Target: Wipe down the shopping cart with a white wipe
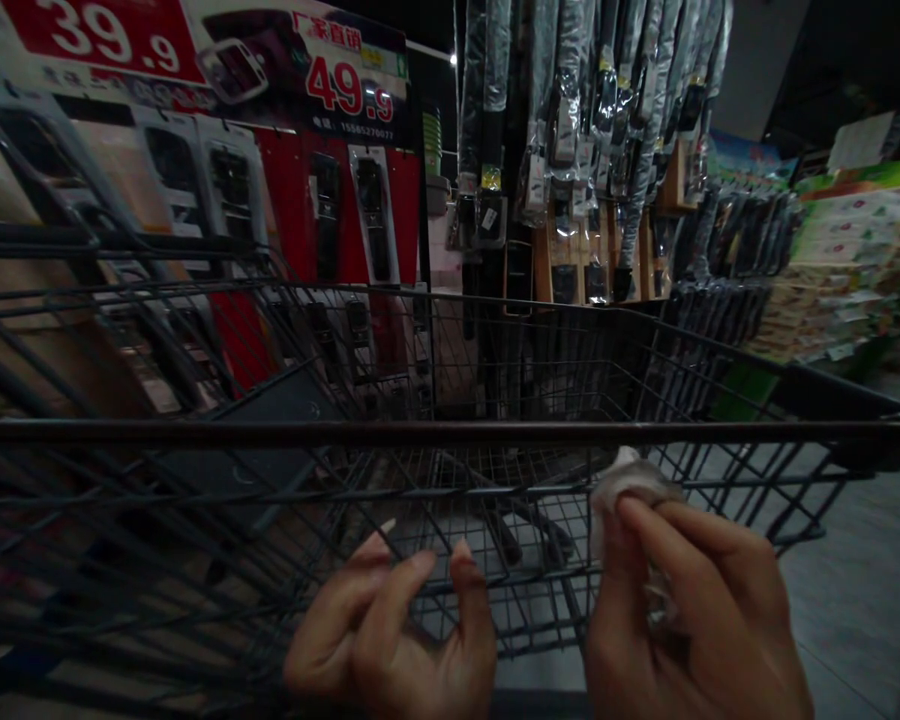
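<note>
A dark wire shopping cart point(450, 433) fills the lower half of the head view, with mesh sides and a mesh floor. My right hand point(694, 600), at the lower right beside the cart's near side, pinches a crumpled whitish piece of tissue or cloth point(630, 482) between thumb and fingers. Part of something shiny and clear shows under its curled fingers. To the left, my left hand point(405, 630) is palm up with curled fingers spread apart and nothing between them. Its fingertips are close to the cart's wire mesh; whether they touch is unclear.
Packaged belts point(373, 215) hang on a red display at the left under price signs point(337, 85). More plastic-wrapped belts point(566, 100) hang ahead. Green-topped shelves with light goods point(840, 240) stand at the right, beside grey floor point(862, 560).
</note>
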The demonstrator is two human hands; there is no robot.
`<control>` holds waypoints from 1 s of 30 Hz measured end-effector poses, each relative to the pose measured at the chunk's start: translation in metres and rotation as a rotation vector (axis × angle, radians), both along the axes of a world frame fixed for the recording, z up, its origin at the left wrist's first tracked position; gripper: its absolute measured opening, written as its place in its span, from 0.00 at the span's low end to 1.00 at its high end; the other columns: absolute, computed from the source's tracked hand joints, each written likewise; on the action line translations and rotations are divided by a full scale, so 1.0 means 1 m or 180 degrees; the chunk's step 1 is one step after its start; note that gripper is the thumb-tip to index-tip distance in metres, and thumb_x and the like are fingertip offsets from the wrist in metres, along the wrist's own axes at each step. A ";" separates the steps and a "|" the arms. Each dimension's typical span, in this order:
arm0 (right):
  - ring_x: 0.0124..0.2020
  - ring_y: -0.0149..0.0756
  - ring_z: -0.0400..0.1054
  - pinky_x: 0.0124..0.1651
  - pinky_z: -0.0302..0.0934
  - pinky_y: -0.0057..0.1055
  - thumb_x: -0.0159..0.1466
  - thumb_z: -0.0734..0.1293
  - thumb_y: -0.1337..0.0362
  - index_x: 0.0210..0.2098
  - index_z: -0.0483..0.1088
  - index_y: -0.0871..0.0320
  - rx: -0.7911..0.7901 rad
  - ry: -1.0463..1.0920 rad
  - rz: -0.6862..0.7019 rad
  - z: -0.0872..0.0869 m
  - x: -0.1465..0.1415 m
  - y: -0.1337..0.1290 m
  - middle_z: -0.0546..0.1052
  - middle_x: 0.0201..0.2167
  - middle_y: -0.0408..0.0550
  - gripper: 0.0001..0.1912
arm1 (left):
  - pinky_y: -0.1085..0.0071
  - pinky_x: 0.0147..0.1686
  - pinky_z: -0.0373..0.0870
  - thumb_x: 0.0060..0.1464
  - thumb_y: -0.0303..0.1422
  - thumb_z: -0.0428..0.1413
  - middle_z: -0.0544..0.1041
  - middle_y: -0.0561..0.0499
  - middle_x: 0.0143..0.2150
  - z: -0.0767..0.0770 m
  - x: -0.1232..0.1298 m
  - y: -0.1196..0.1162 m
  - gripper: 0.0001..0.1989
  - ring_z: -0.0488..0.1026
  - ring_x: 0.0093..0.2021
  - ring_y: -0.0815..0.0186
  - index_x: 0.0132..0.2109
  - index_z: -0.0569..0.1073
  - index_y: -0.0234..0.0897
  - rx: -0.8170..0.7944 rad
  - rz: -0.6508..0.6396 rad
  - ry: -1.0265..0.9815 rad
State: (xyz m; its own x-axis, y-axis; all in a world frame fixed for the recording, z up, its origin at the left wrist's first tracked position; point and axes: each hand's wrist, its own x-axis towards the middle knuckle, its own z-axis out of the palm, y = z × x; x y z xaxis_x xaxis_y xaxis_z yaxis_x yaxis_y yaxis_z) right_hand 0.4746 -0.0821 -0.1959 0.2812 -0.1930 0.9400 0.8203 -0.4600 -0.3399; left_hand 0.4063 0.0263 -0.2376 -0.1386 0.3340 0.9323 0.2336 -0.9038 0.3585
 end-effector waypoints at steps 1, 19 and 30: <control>0.32 0.30 0.71 0.30 0.67 0.26 0.60 0.67 0.73 0.35 0.75 0.57 0.0055 0.0015 -0.0034 0.003 0.000 -0.002 0.74 0.31 0.44 0.06 | 0.65 0.37 0.71 0.42 0.27 0.65 0.63 0.55 0.35 0.001 0.001 0.000 0.13 0.68 0.38 0.66 0.34 0.69 0.40 0.0020 0.0003 -0.0041; 0.31 0.28 0.73 0.27 0.66 0.20 0.61 0.69 0.67 0.42 0.74 0.58 0.0306 0.0541 0.0359 0.009 -0.016 0.016 0.77 0.33 0.45 0.09 | 0.74 0.29 0.77 0.51 0.22 0.57 0.69 0.47 0.48 0.006 0.013 -0.012 0.39 0.74 0.29 0.75 0.66 0.51 0.47 -0.0577 -0.1175 -0.0308; 0.35 0.28 0.72 0.31 0.68 0.23 0.65 0.64 0.68 0.41 0.72 0.57 -0.0774 -0.0165 0.0464 -0.001 -0.011 0.002 0.73 0.36 0.45 0.07 | 0.79 0.23 0.70 0.56 0.27 0.56 0.67 0.53 0.36 0.009 0.006 -0.011 0.38 0.60 0.21 0.79 0.69 0.47 0.40 -0.0361 -0.0504 0.0237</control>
